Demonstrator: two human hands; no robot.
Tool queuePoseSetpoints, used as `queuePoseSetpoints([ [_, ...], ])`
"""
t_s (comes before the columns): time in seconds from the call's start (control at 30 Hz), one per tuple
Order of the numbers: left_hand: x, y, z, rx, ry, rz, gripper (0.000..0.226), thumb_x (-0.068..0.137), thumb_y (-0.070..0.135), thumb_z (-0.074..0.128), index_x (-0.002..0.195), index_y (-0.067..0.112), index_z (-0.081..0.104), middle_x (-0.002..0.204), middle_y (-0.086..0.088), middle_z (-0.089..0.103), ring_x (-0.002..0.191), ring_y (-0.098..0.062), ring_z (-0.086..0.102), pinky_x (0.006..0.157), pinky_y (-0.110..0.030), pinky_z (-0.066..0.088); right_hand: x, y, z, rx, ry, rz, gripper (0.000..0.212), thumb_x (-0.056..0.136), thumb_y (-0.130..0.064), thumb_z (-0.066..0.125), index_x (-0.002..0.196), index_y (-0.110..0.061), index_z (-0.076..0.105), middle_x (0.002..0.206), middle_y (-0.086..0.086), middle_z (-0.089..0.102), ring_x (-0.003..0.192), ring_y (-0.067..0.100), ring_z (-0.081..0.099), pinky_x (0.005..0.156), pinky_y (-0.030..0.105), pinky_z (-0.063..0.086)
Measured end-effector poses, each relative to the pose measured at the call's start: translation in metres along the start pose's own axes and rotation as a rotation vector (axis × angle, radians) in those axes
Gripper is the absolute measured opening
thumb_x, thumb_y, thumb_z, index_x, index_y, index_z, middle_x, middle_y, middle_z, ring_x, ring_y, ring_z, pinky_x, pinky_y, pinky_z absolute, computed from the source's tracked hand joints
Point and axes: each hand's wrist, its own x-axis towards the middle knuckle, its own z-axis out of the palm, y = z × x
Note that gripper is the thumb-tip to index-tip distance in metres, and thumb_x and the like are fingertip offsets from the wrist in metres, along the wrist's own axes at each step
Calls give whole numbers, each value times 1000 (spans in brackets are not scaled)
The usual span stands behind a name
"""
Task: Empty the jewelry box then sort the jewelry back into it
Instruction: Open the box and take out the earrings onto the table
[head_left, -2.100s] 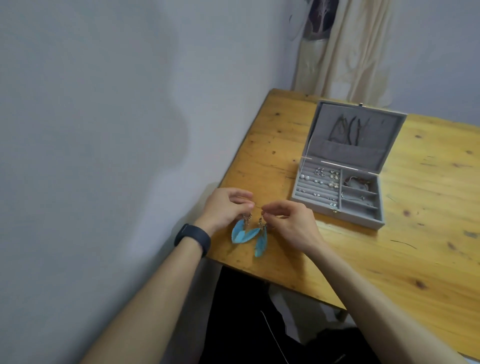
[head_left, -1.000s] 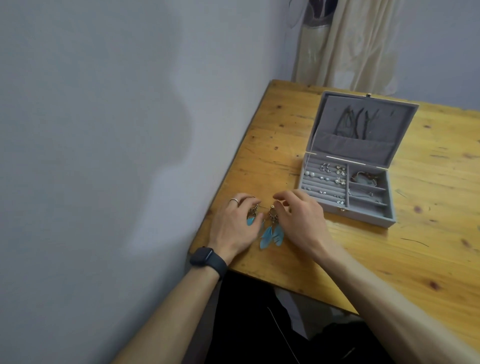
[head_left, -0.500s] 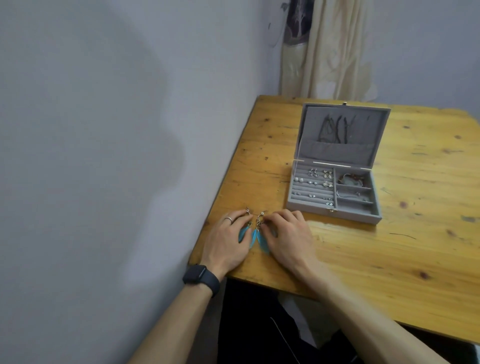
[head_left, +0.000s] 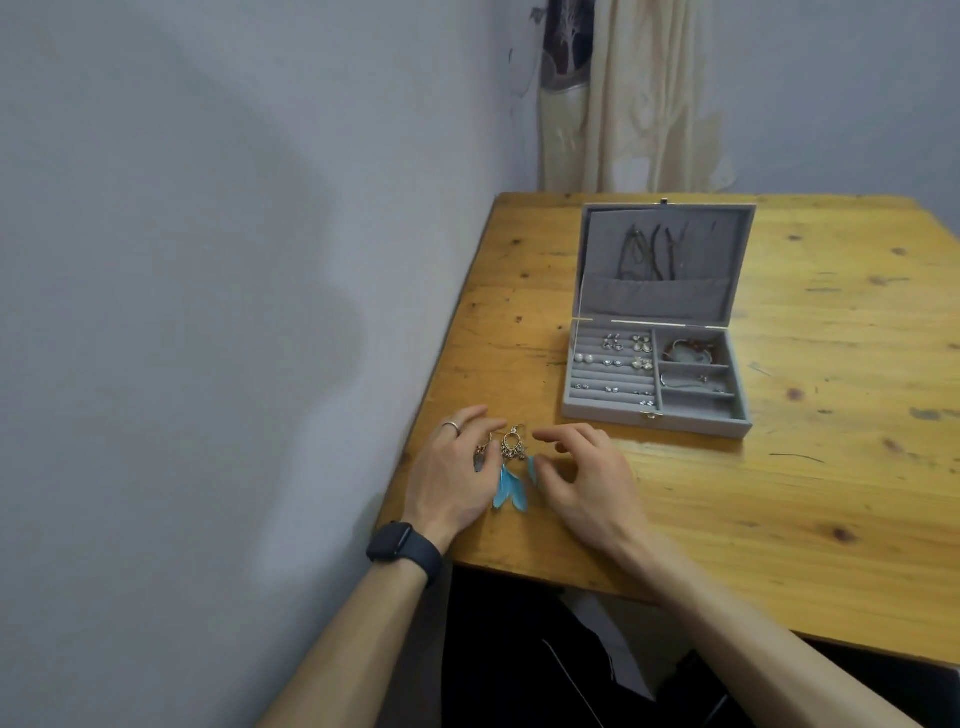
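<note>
The grey jewelry box (head_left: 654, 415) stands open on the wooden table (head_left: 810, 493). Small earrings (head_left: 623, 358) sit in its ring rolls, bracelets (head_left: 688, 352) lie in its right compartments, and dark necklaces (head_left: 649, 252) hang in the lid. Two blue feather earrings (head_left: 511, 475) lie on the table near the front left corner. My left hand (head_left: 452, 478) rests flat beside them, partly over one. My right hand (head_left: 587, 478) hovers just right of them with loosely curled fingers and holds nothing.
A grey wall runs along the table's left edge. A cream curtain (head_left: 634, 93) hangs behind the far edge. The front edge of the table lies just below my wrists. Bare wood stretches to the right of the box.
The feather earrings went from hanging between my fingers down onto the table. Both hands have let go; my right hand has drawn slightly to the right.
</note>
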Motion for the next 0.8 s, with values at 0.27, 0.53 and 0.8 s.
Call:
queuePoseSetpoints([
  [0.27, 64, 52, 13, -115, 17, 83, 27, 94, 26, 58, 120, 30, 66, 124, 13, 58, 115, -3, 52, 89, -14, 37, 22, 19, -73, 47, 177, 11, 22, 88, -17, 73, 109, -24, 71, 98, -13, 66, 81, 1, 62, 71, 18, 52],
  [0.53, 122, 62, 45, -64, -86, 52, 29, 95, 36, 56, 124, 38, 59, 132, 11, 51, 120, -10, 51, 90, -24, 47, 84, 53, -90, -187, 171, 68, 23, 89, -33, 70, 112, -28, 71, 96, -14, 64, 89, 7, 54, 76, 24, 47],
  [0.8, 140, 63, 55, 100, -119, 72, 32, 97, 46, 51, 126, 39, 64, 135, 16, 53, 115, -9, 57, 82, -23, 50, 121, 58, -57, -410, -6, 53, 29, 93, -49, 57, 115, -37, 71, 104, -8, 64, 99, 18, 48, 79, 35, 47],
])
